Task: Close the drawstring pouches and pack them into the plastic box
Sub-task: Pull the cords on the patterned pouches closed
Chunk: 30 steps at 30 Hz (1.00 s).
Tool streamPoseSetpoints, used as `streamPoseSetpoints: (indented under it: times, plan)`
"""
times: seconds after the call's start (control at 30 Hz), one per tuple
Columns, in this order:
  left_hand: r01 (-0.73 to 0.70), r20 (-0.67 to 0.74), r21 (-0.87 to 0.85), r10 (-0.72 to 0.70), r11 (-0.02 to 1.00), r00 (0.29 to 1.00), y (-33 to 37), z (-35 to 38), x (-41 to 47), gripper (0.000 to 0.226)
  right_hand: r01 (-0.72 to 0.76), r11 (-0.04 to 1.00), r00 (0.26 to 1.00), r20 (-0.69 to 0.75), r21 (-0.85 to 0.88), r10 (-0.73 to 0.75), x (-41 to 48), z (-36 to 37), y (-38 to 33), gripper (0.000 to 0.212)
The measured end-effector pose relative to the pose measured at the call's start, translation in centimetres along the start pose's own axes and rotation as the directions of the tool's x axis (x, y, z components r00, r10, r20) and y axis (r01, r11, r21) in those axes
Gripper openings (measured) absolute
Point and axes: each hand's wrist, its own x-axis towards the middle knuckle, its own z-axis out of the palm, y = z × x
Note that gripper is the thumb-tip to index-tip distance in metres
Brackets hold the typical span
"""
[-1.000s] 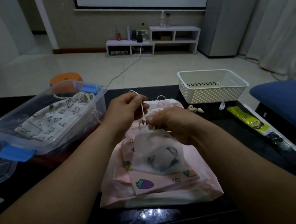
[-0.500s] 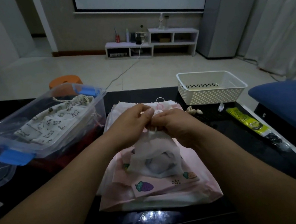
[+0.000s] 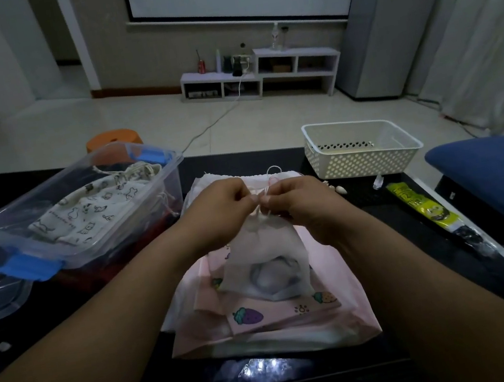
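**Now cinching the white pouch's neck**

Head view: my left hand and right hand meet above the white pouch, the fingers of each pinching its drawstring at the gathered neck. The pouch's bottom lies on the pink pouches on the table, right of the plastic box. I'd pull both cords apart evenly and keep the neck steady, so that it closes fully.
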Motion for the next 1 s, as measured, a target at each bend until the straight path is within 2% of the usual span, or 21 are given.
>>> streamPoseSetpoints:
  times: [0.07,0.13,0.27,0.43,0.57,0.73,1.0]
  plan:
    - [0.101,0.045,-0.2,-0.094,0.975,0.995,0.0,-0.3,0.0,0.022,0.05,0.998,0.999,-0.017,-0.025,-0.051,0.2,0.2,0.1,0.015]
    - [0.19,0.128,-0.308,-0.158,0.932,0.979,0.0,-0.7,-0.2,0.023,0.073,0.997,0.997,-0.027,-0.04,-0.074,0.3,0.4,0.2,0.013]
    - [0.169,0.146,-0.236,-0.137,0.957,0.98,-0.4,-0.8,-0.4,0.015,0.063,0.996,0.998,-0.017,-0.062,-0.064,0.2,0.2,0.4,0.006]
    - [0.071,0.088,-0.29,-0.047,0.954,0.995,-1.1,-0.3,-0.1,0.005,0.062,0.997,0.998,-0.021,-0.04,-0.063,-0.3,0.1,0.1,0.007]
    - [-0.006,0.055,-0.245,0.02,0.97,0.998,-1.7,0.0,-0.1,0.012,0.054,0.997,0.998,0.027,-0.058,-0.053,-0.7,-0.2,-0.3,0.011]
    - [-0.045,0.086,-0.212,0.065,0.976,0.994,-2.1,0.0,-0.2,0.012,0.086,0.991,0.994,0.071,-0.099,-0.079,-0.6,-0.5,-0.1,0.012]
    - [-0.063,0.081,-0.16,0.077,0.985,0.994,-2.2,0.4,-0.2,0.016,0.227,0.923,0.973,0.026,-0.311,-0.231,-1.1,-0.1,-0.3,0.013]
